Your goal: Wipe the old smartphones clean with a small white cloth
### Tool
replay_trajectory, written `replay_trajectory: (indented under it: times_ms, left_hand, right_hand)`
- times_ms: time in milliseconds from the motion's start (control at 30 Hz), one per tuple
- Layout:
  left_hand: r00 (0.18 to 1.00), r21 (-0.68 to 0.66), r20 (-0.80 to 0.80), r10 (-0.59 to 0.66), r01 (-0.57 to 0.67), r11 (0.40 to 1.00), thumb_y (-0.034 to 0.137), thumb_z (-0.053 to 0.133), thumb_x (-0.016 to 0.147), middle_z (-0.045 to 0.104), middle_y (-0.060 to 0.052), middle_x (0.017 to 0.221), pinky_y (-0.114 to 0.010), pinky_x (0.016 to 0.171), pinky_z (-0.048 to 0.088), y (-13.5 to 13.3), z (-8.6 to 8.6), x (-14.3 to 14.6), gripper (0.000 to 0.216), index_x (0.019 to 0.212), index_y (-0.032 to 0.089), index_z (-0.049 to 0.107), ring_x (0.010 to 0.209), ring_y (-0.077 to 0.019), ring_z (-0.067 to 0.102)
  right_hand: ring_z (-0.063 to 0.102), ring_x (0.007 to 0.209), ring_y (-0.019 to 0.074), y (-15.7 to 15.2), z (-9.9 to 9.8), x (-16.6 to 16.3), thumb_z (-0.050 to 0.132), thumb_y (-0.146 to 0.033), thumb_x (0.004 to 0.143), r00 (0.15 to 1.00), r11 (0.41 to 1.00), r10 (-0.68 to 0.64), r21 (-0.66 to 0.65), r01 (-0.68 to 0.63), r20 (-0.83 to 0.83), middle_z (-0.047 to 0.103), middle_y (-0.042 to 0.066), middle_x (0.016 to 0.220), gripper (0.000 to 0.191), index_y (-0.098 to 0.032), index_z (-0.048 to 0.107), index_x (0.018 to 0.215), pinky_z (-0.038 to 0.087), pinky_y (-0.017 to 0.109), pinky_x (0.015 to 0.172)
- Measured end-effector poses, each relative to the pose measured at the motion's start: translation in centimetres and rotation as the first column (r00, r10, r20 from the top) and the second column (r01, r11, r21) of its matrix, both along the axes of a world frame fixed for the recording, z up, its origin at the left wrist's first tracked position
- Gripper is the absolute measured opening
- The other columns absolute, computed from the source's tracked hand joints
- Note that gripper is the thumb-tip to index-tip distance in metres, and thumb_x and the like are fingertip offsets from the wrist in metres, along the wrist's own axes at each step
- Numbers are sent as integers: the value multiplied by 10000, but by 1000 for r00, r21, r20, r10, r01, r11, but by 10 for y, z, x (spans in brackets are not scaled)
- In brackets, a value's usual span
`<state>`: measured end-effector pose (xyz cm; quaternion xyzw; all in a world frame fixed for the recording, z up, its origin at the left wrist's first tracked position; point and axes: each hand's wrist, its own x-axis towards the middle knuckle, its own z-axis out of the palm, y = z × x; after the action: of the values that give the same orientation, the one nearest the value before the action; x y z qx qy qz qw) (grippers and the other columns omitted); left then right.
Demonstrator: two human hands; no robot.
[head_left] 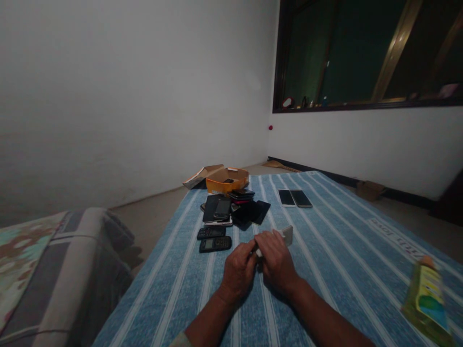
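Above the striped cloth, both my hands are closed around a pale, flat phone (287,235). My left hand (238,271) grips its near left end with bent fingers. Across the top and front lies my right hand (277,260), hiding most of the phone, so only its far right end shows plainly. Just left of my hands are two black keypad phones (215,244), one in front of the other. Behind these, a heap of dark phones (247,214) lies partly stacked. Farther back on the right, two smartphones (294,198) rest side by side.
A blue-and-white striped cloth (162,299) covers the surface. At its far end stands an open orange box (227,180) with its lid (204,176) beside it. A bottle of yellow-green liquid (428,303) is at the right. A cloth-covered seat (68,270) stands to the left.
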<state>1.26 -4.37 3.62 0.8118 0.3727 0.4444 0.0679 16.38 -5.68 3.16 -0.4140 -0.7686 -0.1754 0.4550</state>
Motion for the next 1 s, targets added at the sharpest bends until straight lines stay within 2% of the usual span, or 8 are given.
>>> replay_trajectory:
  times_ms: [233, 600, 867, 1000]
  left_hand:
    - [1000, -32, 7, -9, 9, 999, 137, 462, 866, 723, -73, 895, -314, 762, 563, -3, 4, 1, 373, 1182, 159, 657, 832, -207, 693]
    - [1000, 31, 8, -9, 9, 999, 137, 475, 910, 731, -83, 917, -310, 767, 572, -2, 2, 0, 333, 1197, 140, 645, 838, -201, 703]
    - [1000, 121, -7, 24, -23, 992, 136, 490, 931, 720, -81, 856, -279, 663, 576, 0, -3, 0, 285, 1166, 127, 650, 761, -188, 694]
    - [1000, 136, -3, 24, -23, 990, 142, 486, 940, 725, -87, 862, -278, 659, 577, -1, -3, 0, 270, 1153, 122, 651, 759, -187, 695]
  right_hand:
    - [593, 1128, 270, -3, 3, -3, 397, -40, 832, 1000, 1000, -1, 22, 1, 4, 687, 135, 1116, 460, -128, 574, 1247, 385, 523, 1077]
    - [592, 1107, 256, -2, 7, 0, 415, -27, 813, 1000, 1000, 6, -6, -6, 9, 692, 129, 1097, 436, -117, 583, 1206, 362, 478, 1089]
    - [606, 1078, 268, 10, 3, 33, 408, 2, 751, 990, 989, -144, -43, 143, -9, 699, 126, 1045, 485, -116, 603, 1179, 378, 499, 1051]
    - [605, 1061, 272, 11, 0, 35, 413, -19, 785, 990, 990, -140, -17, 139, -21, 695, 121, 1016, 445, -130, 610, 1167, 391, 511, 1037]
